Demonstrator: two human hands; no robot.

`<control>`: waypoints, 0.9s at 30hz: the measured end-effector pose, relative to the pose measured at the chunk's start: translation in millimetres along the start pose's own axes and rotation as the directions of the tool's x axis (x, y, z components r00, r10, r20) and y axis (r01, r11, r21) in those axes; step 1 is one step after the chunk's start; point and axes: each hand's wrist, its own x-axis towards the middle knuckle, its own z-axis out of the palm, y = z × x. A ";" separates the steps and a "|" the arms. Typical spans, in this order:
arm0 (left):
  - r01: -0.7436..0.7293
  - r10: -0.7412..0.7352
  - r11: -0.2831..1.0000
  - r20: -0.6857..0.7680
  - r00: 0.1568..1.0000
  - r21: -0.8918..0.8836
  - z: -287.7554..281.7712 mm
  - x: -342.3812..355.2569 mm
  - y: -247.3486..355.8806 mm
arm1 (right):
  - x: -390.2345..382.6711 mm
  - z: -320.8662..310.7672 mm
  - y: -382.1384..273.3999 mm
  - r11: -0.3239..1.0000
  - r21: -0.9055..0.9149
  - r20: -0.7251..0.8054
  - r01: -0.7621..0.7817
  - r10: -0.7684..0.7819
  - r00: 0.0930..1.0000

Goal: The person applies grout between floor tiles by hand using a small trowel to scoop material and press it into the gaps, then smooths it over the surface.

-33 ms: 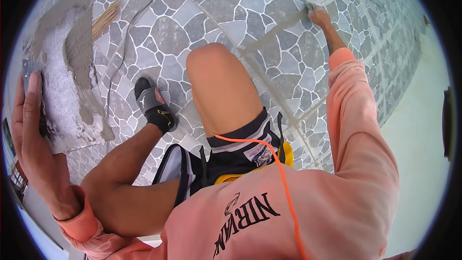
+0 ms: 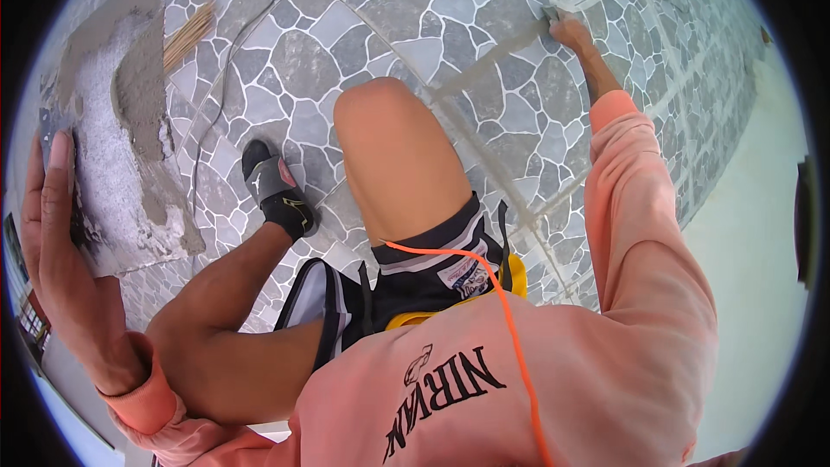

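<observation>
My left hand (image 2: 56,225) grips the near-left edge of a flat board (image 2: 91,134), its thumb lying on top. Wet grey mortar (image 2: 143,86) is heaped along the board, with a paler smeared patch beside it. Out at the far right my right hand (image 2: 571,32) is closed and pressed low to the tiled floor. A small grey tool (image 2: 551,14) sticks out of its fingers; its exact kind is too small to make out. From that hand a grey band of filler (image 2: 493,60) runs left along the tile joint.
Stone-patterned tiles (image 2: 393,26) cover the floor. A bundle of thin sticks (image 2: 188,37) lies beside the board. A grey cable (image 2: 232,56) curves past it. My shoe (image 2: 277,188) and bent knee (image 2: 380,108) stand between both hands. On the right runs a pale wall (image 2: 752,207).
My right hand has shifted very slightly left along the joint with the tool. The left hand and the board have barely moved.
</observation>
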 end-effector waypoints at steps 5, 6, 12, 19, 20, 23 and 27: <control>-0.104 0.106 0.987 -0.003 0.994 0.126 -10.3 14.3 3.5 | -70.0 9.1 -96.5 0.995 0.087 0.074 0.057 -0.064 0.995; -0.130 0.131 0.979 0.004 0.991 0.158 -10.6 19.1 4.0 | -85.7 6.8 -119.3 0.992 0.122 0.092 0.044 -0.056 0.994; 0.332 -0.399 0.543 0.111 0.910 -0.771 -0.6 36.8 13.1 | -163.7 38.0 -228.1 0.963 0.175 0.100 0.207 -0.226 0.969; 0.370 -0.351 0.334 0.250 0.903 -0.867 19.6 90.2 36.7 | -167.6 27.9 -224.1 0.933 0.359 0.392 0.014 -0.164 0.905; 0.390 -0.343 0.262 0.293 0.892 -0.883 21.5 95.5 40.4 | -173.9 17.5 -225.6 0.888 0.459 0.327 0.010 -0.179 0.928; 0.394 -0.295 0.321 0.304 0.906 -0.861 31.9 95.8 30.1 | -186.9 -41.4 -234.7 0.640 0.698 0.484 -0.321 -0.092 0.870; 0.483 -0.203 0.264 0.441 0.874 -0.835 34.6 62.4 22.8 | -236.6 -151.3 -251.5 -0.086 0.786 0.600 -0.613 -0.136 0.788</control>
